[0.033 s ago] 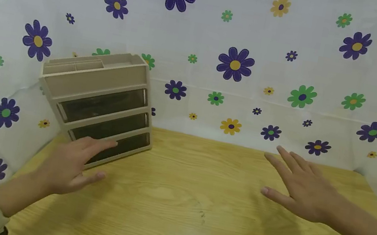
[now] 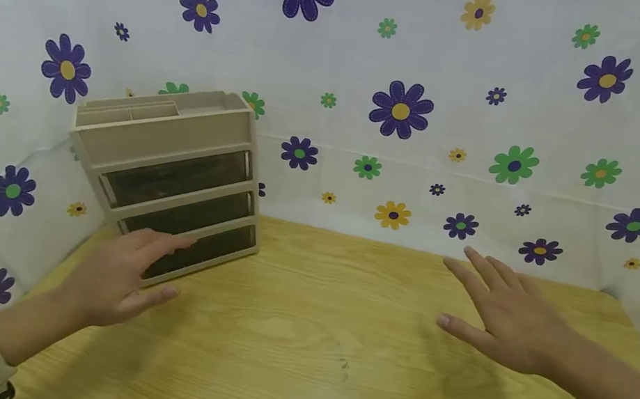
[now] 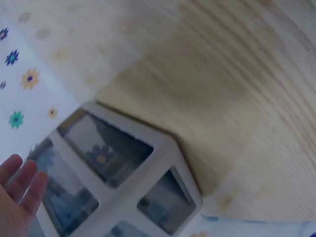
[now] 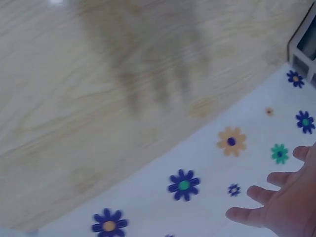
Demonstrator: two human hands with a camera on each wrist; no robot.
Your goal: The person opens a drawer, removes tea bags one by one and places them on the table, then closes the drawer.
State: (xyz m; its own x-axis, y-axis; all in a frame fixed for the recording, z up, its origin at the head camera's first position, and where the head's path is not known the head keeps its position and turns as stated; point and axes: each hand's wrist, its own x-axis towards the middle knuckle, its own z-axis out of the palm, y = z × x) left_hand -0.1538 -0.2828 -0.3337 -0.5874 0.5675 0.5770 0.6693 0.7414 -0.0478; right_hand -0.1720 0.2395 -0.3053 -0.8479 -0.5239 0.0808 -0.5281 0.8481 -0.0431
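Observation:
A beige drawer organizer (image 2: 166, 145) with dark see-through drawer fronts stands at the left back of the wooden table (image 2: 299, 323). My left hand (image 2: 113, 278) hovers in front of its lower drawers, fingers extended and thumb apart, holding nothing. In the left wrist view, the fingertips of the left hand (image 3: 19, 192) overlap the edge of the organizer (image 3: 128, 192). Over the right side of the table my right hand (image 2: 507, 315) is held up with spread, straight fingers and nothing in it. The right wrist view shows this hand (image 4: 289, 202) against the flowered cloth.
A white cloth (image 2: 344, 55) printed with purple, green and yellow flowers hangs behind the table and along both sides. The organizer has an open top tray (image 2: 202, 106) with dividers. Shadows of both hands fall on the tabletop.
My right hand has shifted slightly to the left. The left hand has hardly moved, and the organizer stays in place.

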